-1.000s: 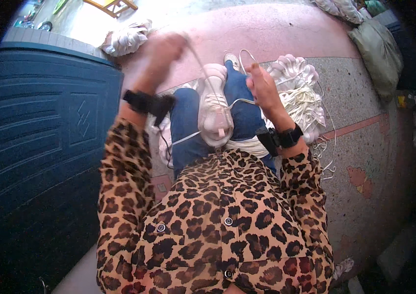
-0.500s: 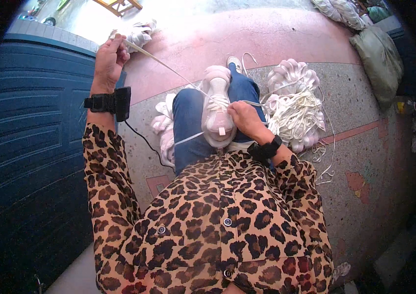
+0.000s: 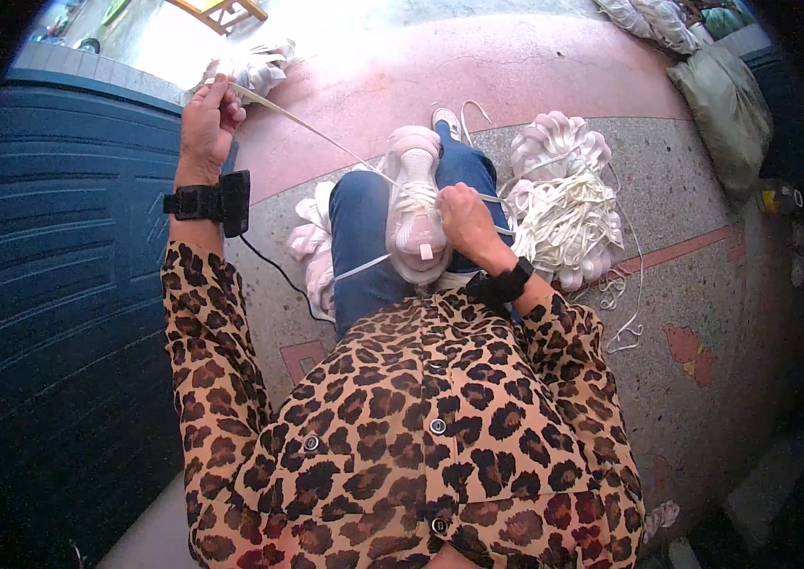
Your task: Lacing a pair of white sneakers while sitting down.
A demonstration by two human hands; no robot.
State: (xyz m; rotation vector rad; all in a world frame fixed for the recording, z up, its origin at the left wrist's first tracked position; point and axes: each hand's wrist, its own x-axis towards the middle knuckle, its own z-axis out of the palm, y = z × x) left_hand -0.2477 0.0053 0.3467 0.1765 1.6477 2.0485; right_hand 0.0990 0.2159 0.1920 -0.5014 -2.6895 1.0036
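A white and pale pink sneaker (image 3: 418,228) lies across my lap between my thighs, toe pointing away from me. From its lacing a flat white shoelace (image 3: 312,128) runs taut, up and to the left. My left hand (image 3: 208,128), raised at the far left, pinches that lace's end part between thumb and fingers. Curled against the right edge of the sneaker's lacing is my right hand (image 3: 470,226); its fingertips are turned under, so what they grip is hidden. Another pale strap or lace (image 3: 362,268) crosses my left thigh beside the heel.
To my right lies a heap of pink-white sneakers (image 3: 554,147) topped by a tangle of white laces (image 3: 563,213). More sneakers (image 3: 312,237) sit by my left leg. A blue panelled door (image 3: 51,237) stands close on the left; a full greenish sack (image 3: 729,123) is at far right.
My right hand has shifted slightly up along the sneaker's lacing, with its knuckles more raised. The left hand still keeps the lace taut, hardly moved.
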